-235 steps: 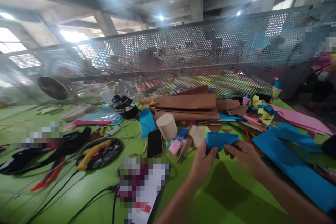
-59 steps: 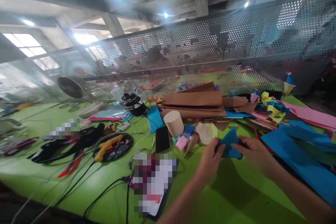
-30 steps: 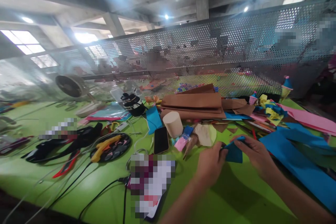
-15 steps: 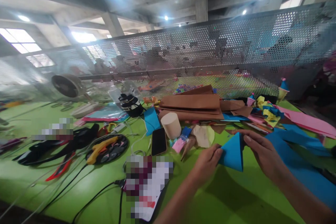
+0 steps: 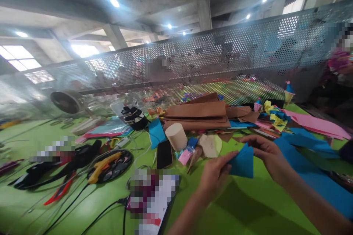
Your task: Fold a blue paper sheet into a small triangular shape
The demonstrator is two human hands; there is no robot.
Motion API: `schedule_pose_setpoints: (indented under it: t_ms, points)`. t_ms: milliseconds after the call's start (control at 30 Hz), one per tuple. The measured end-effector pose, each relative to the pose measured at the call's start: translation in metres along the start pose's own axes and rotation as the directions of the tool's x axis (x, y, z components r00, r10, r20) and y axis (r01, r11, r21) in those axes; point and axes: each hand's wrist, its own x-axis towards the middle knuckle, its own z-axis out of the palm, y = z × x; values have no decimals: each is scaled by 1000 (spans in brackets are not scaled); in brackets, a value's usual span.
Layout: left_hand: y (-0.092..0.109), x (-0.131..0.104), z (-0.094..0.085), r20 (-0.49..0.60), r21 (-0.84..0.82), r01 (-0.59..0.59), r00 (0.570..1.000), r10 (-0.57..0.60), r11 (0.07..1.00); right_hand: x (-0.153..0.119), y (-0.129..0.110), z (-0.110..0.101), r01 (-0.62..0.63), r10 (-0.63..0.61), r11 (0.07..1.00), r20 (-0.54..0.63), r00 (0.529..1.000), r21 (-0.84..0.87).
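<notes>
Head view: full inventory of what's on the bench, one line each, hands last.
blue paper piece: 1, blue, held above the table between both hands
table: 1, green, under everything
brown paper stack: 1 pile, brown, back centre
beige cylinder: 1, beige, in front of the brown stack
phone: 1, black, flat beside the cylinder
blue sheets: several, blue, right side
pink sheet: 1, pink, far right
glue gun: 1, yellow, on a dark round plate, left of centre
fan: 1, dark, back left
perforated screen: 1, grey metal, behind the table
left hand: 1, pinching the blue piece's left corner
right hand: 1, gripping its top right edge
</notes>
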Motion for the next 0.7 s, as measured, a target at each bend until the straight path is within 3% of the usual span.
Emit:
schedule_pose_setpoints:
  t_ms: [100,267,433,700]
  points:
    - [1,-1,1,6,113,-98,995,98,989,1,-3,-2,-22,22,1000,-11,1000,18]
    - [0,-3,2,41,214,-135,991,129,967,2,-5,-8,32,-32,999,27,999,8]
    - [3,-4,1,49,192,-143,990,136,971,3,-3,-12,53,-54,999,36,998,12]
    - [12,-7,0,9,116,-58,998,57,992,3,0,-13,35,-37,996,26,999,80]
